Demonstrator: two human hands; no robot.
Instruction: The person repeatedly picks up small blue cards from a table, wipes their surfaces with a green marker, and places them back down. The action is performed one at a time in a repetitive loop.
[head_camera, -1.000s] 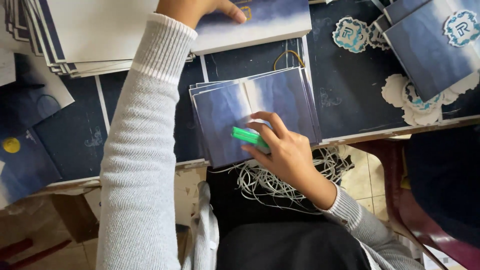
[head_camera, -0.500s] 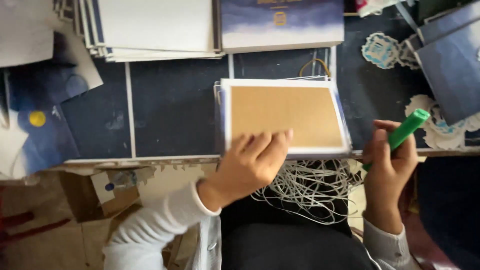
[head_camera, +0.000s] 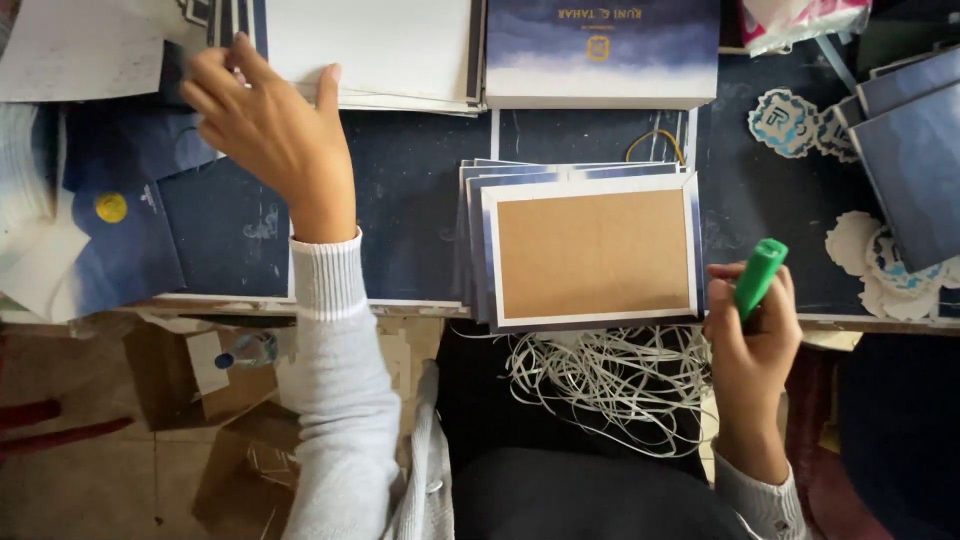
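Cardboard faces up on the topmost card (head_camera: 592, 253) of the small stack in front of me, its brown back framed by a white and blue border — face down, so the bare side is the one within reach. The stack sits at the near edge of the dark table (head_camera: 400, 215), slightly fanned, the lower cards showing at the left and top.

My right hand (head_camera: 752, 330) rests just beside the stack's right edge, fingers curled tight around a green stick-shaped tool (head_camera: 760, 277) held upright, its tip pointing away from me and clear of the card. I judge it is parked there so it stays handy without marking anything.

My left hand (head_camera: 262, 125) is stretched far out to the upper left, fingers spread and laid on the edge of a pile of white sheets (head_camera: 370, 50) — touching, though whether it pinches one I cannot tell. Beside that pile lies a stack of blue printed cards (head_camera: 600, 50). Loose white cord (head_camera: 600, 385) is heaped in my lap below the table edge.
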